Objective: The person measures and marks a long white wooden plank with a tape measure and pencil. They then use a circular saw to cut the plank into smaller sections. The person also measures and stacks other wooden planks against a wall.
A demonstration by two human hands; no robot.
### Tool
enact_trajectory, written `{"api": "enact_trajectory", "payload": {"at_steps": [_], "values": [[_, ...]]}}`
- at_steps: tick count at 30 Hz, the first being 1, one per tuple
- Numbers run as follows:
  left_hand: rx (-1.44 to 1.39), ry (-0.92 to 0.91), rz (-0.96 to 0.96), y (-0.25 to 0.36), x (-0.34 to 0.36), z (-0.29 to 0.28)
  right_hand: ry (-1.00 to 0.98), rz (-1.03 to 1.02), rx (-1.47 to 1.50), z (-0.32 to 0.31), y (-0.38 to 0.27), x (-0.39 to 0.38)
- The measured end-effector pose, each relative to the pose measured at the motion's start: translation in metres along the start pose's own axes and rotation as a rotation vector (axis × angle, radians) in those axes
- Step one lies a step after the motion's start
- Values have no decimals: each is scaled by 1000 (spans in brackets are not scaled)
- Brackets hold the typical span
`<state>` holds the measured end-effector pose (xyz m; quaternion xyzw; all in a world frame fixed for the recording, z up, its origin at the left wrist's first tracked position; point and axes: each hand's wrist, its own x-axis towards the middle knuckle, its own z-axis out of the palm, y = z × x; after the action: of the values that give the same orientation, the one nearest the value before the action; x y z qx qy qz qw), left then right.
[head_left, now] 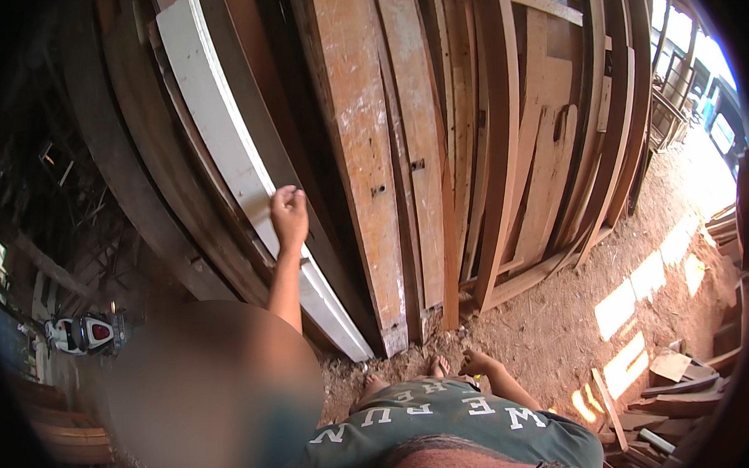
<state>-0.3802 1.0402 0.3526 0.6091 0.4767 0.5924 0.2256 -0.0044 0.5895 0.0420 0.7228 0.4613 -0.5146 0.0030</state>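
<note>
A long white board [226, 128] leans upright among other timber, left of the middle. My left hand [289, 216] is raised in front of its right edge, with fingers curled in. Whether the fingers grip that edge or only rest near it, I cannot make out. Low beside my body is my right hand [478, 362], over the dirt floor and close to the foot of the boards. It is dark and small, so its finger pose is unclear.
Worn brown planks [359, 152] with metal fittings and wooden frames [503, 139] stand in a row ahead. A motorcycle [85, 335] is at far left. Wood scraps [673, 405] lie on the dirt floor [551, 327] at right. A blurred round patch covers the lower left.
</note>
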Motion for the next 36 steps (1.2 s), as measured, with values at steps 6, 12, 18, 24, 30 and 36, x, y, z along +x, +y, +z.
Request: {"api": "enact_trajectory", "payload": {"at_steps": [6,12,18,24,30,36], "values": [[228,-238,-110,-10,21,103,-27,42,151,-2,24,-4],[125,-307,-240,8,24,134,13,235,291,-1,64,-44],[167,-275,-185,33,12,128,-19,382,308,29,122,-50],[145,-183,-143,35,-6,125,-35,374,337,36,151,-32],[105,-112,-132,31,-28,96,-31,443,450,5,123,-17],[208,-80,-188,43,-39,53,-56,404,389,-31,93,-6]]}}
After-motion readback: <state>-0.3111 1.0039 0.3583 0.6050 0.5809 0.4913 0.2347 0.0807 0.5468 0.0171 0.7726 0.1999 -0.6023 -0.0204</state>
